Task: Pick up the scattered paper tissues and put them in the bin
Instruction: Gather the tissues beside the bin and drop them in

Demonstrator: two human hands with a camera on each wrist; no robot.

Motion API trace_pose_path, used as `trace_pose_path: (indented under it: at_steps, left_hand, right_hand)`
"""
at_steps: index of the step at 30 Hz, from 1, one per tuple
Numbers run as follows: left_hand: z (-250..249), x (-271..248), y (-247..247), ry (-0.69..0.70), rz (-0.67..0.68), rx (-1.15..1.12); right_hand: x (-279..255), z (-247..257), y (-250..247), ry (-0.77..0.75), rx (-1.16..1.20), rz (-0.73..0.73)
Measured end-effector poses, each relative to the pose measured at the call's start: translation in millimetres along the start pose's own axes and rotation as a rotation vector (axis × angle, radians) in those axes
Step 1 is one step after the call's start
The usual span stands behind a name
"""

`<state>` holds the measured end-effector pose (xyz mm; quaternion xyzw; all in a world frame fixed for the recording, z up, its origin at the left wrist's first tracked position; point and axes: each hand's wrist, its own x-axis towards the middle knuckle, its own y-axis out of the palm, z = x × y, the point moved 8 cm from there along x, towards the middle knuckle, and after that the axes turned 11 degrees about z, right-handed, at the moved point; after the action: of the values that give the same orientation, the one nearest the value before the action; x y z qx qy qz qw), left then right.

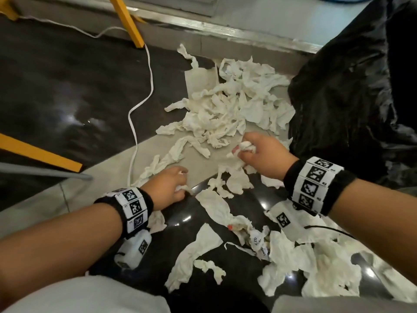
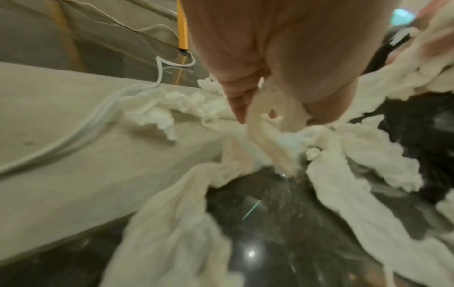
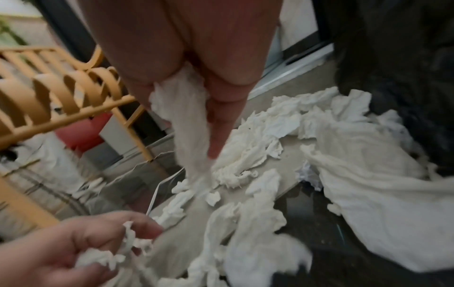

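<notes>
Head view: fingers (image 1: 180,181) of both hands clutch tissues (image 1: 244,147), apparently beside white cable (image 1: 135,132).

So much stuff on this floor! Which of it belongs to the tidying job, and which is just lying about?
Part of the job:
- scattered paper tissues
- black bin bag
- left hand, gripping tissue
- right hand, gripping a tissue wad

Just lying about:
- white cable
- yellow frame legs
</notes>
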<state>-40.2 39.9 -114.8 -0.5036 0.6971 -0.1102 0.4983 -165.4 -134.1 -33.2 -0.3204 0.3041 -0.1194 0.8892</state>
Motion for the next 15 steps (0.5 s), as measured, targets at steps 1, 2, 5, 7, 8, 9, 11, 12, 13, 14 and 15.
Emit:
trace_pose_path:
  at_steps: [1,2,5,7,8,9,11,12,13,14,15]
  left_hand:
    - [0,3,-3,-0.034,-0.008,-0.019]
    - [-4,4,-6,-0.065,-0.01,-0.03]
    - [-21,2,-9,-0.06,-0.045,-0.061]
    - [-29,-2,-2,-0.03,0.005,-0.076]
    - [-34,-4,5,0.008,0.062,-0.043]
    - [-39,-7,13,0.071,0.115,0.059]
    - [-48,-15,38,0.233,0.232,0.346]
    - [-52,-21,54,0.323,0.297,0.469]
    - [-54,-26,72,0.393,0.371,0.572]
    - [-54,-31,88,0.443,0.439,0.65]
    - [-53,-34,102,0.469,0.495,0.705]
  right_hand:
    - [-2,-4,-4,0.01,0.081,-0.036]
    - [-4,-7,-7,0.012,0.173,-0.064]
    - [-10,-11,-2,0.033,0.42,-0.09]
    - [-12,-9,10,0.042,0.411,-0.029]
    - [-12,-8,20,0.037,0.35,0.018]
    - [-13,-4,30,0.03,0.257,0.072]
    - [-15,4,55,-0.005,0.019,0.197]
    - [-16,9,68,-0.031,-0.102,0.255]
    - [-18,12,82,-0.056,-0.21,0.306]
    - [-19,15,94,-0.085,-0.294,0.35]
    - [-21,17,105,-0.107,-0.357,0.39]
